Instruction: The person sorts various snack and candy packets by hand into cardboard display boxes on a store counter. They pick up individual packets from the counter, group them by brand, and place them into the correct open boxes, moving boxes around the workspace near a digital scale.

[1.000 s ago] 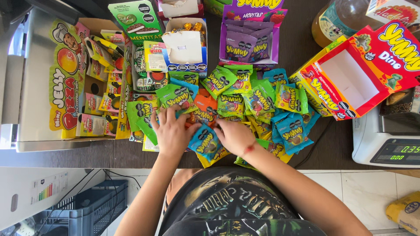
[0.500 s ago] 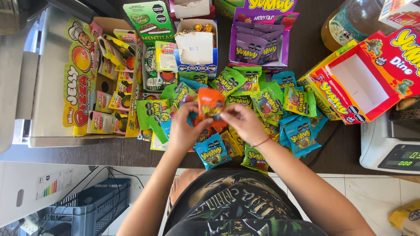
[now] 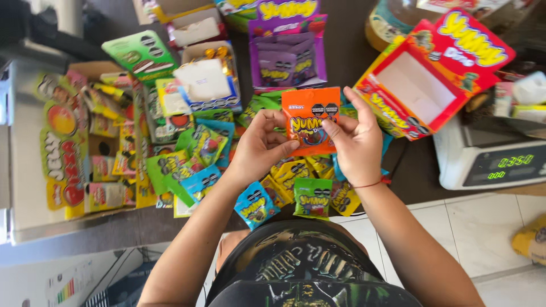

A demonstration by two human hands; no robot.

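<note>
An orange candy packet is held up flat between both hands above a dark counter. My left hand pinches its lower left edge. My right hand grips its right side, thumb on the front. Under the hands lies a heap of small green, blue and yellow candy packets. An open, empty red and yellow display box lies just right of my right hand.
A purple box of packets stands behind the heap. A large yellow carton of sweets fills the left side. A white digital scale sits at the right edge. White tiled floor lies below the counter's edge.
Both hands went from sorting in the heap to lifting one orange packet; it is now raised higher and held flat, facing the camera.
</note>
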